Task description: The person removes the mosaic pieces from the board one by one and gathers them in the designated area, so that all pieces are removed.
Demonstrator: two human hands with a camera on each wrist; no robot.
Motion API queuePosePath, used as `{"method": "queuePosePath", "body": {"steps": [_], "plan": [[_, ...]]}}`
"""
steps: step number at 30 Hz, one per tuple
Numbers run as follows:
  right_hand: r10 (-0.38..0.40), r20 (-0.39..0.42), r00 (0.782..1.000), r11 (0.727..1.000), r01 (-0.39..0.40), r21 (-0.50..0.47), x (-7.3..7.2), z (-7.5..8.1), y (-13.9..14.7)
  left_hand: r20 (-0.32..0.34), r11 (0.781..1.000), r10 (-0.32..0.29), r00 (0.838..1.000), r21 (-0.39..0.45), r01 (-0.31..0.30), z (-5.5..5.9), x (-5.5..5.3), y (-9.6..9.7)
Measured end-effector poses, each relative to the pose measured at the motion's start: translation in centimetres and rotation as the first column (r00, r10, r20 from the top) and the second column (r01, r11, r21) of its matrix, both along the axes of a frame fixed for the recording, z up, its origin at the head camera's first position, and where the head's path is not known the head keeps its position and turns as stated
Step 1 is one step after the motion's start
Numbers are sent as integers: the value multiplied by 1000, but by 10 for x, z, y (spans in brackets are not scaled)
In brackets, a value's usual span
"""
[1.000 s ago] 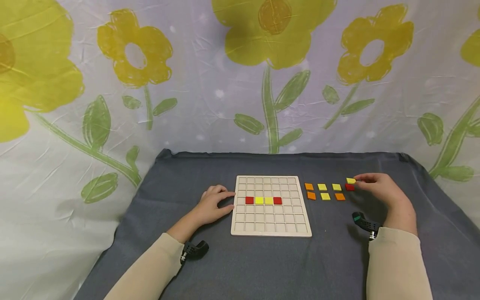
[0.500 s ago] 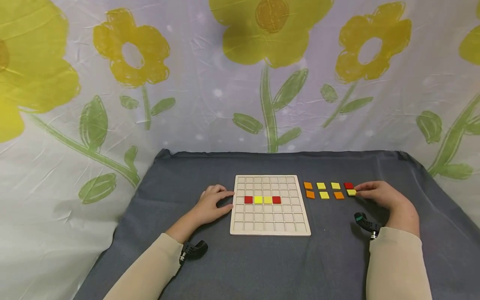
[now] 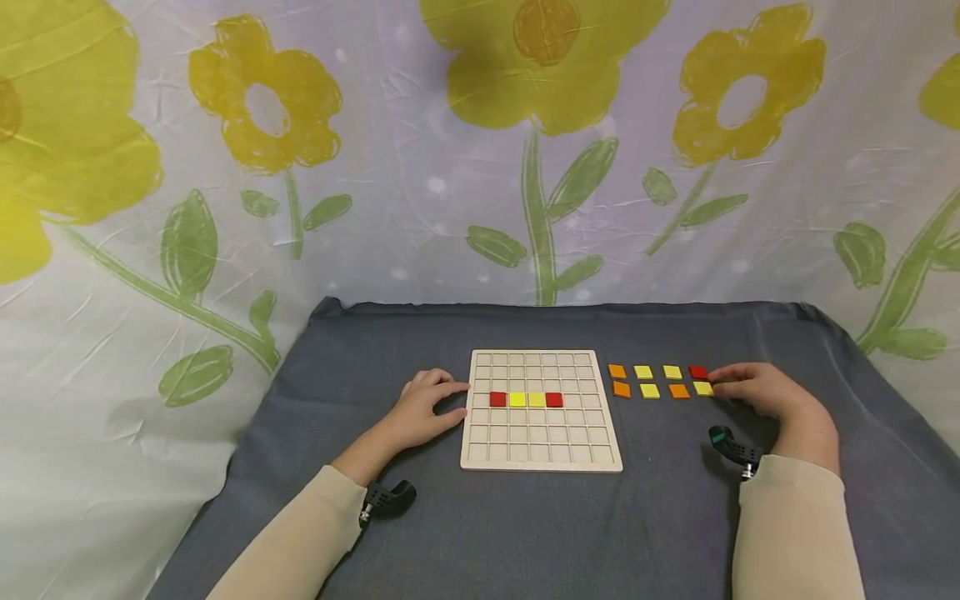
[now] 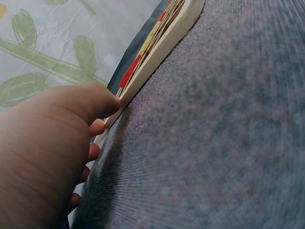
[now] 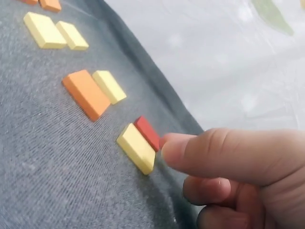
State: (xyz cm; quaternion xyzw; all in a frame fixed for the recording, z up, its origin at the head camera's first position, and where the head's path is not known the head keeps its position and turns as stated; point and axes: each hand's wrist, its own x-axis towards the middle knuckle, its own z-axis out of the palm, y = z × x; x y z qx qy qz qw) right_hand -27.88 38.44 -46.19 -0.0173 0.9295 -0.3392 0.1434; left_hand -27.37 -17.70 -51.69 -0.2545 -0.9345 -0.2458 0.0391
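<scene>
A pale wooden grid board lies on the dark cloth, with two red and two yellow tiles in a row across it. My left hand rests at its left side, thumb and fingertips touching the edge; the left wrist view shows the thumb against the rim. At the right, my right hand is beside a yellow tile lying flat. Its thumb is at that tile's end, seemingly not gripping it. Just behind is a red tile. The right index finger is largely hidden behind the thumb.
Between board and right hand, several orange and yellow tiles lie in two rows, among them an orange tile and a yellow tile. A flowered curtain hangs behind the table. Each wrist bears a black camera mount.
My right hand has brought the yellow tile from behind the red one to its near side and laid it down there. My left hand has kept its place at the board.
</scene>
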Motion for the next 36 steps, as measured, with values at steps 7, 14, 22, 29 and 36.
{"method": "queuePosePath", "body": {"steps": [7,14,22,29,36], "plan": [[-30,-2,1000,999,30,-36,-1,11,-6,0,1000,3,1000,-8,-3,2,0,1],[-2,-54,999,998,-1,-60,2,32,-20,-9,1000,1,1000,-4,-1,3,1,1],[50,-118,992,999,-51,-12,1,52,-44,-3,1000,2,1000,-9,-2,2,1,0],[92,-149,984,996,-93,2,1,67,-74,-9,1000,-1,1000,-14,1,2,1,0],[143,-139,980,989,-138,43,0,73,-105,-15,1000,1,1000,-13,-1,1,1,1]]}}
